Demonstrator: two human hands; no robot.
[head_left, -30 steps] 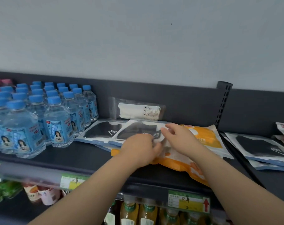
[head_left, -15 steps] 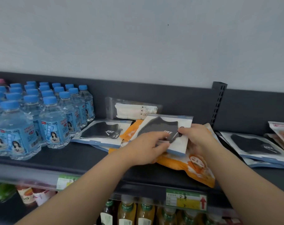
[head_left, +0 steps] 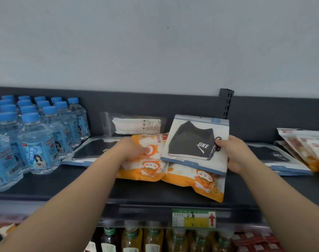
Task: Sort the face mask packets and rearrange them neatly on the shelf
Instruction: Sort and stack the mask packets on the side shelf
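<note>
From the head camera, the right hand [head_left: 233,154] grips a black mask packet [head_left: 195,142] by its right edge, with the thumb on the front face and the fingers curled behind. The packet is lifted off the shelf [head_left: 146,194] and tilted up so its printed face looks back at the person. Its long axis runs from near to far, leaning a little to the right. The hang-hole end points to the back wall and the blue strip end points down at the orange packets below it. The mask's white logo sits beside the thumb.

The left hand [head_left: 132,148] lies on top of an orange packet [head_left: 149,160], fingers laid forward over it. Whether they pinch it or only press cannot be told. A second orange packet [head_left: 197,180] lies between the two hands, nearer the shelf edge, with its long axis slanting down to the right.

Three black mask packets show in all: the held one, one lying flat [head_left: 98,151] just left of the left hand, and one flat [head_left: 271,155] right of the right hand. One clear packet of white masks [head_left: 135,125] leans on the back wall beyond the left hand.

Far left of the left hand stand the water bottles [head_left: 36,142], too many to count. Right of the right hand are red-and-white packets [head_left: 304,144]. Below the hands are a price label [head_left: 193,218] and juice bottles [head_left: 151,239].
</note>
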